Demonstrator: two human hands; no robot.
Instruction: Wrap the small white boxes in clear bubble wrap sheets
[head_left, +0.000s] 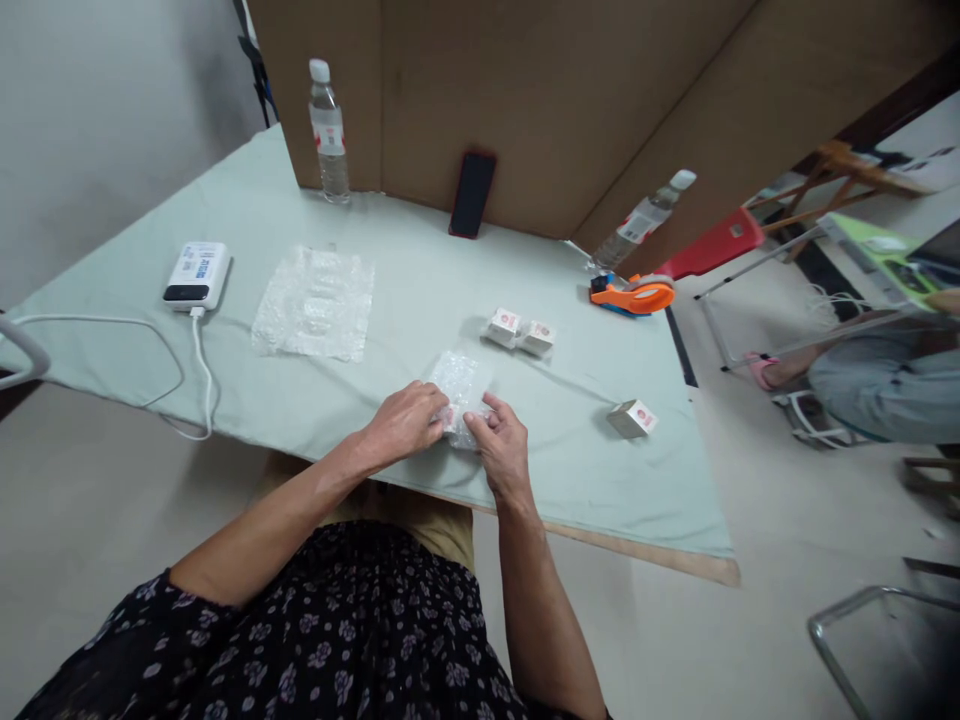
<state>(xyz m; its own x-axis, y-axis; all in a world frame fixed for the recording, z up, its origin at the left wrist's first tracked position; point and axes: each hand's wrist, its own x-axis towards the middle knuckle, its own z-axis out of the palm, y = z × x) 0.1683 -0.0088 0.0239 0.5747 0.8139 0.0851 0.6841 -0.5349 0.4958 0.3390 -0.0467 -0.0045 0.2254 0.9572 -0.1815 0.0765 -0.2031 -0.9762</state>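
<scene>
Near the table's front edge, a small strip of bubble wrap (pixel 456 374) lies between my two hands. My left hand (pixel 407 418) is closed on it from the left, where a bit of a small white box with red print (pixel 448 414) shows through. My right hand (pixel 501 440) pinches the right side of the wrap between thumb and fingers. Just beyond the hands, two small boxes (pixel 537 338) sit side by side in clear wrap. Another small box (pixel 632 419), with white and red on one face, stands farther right. More bubble wrap (pixel 322 305) lies flat to the left.
An orange tape dispenser (pixel 636 296) rests at the right edge. Water bottles (pixel 330 150) (pixel 637 222) and a phone (pixel 472 195) stand by the cardboard wall (pixel 510 90). A white power bank (pixel 199 275) with a cable is at left. A seated person's leg (pixel 885 375) shows at right.
</scene>
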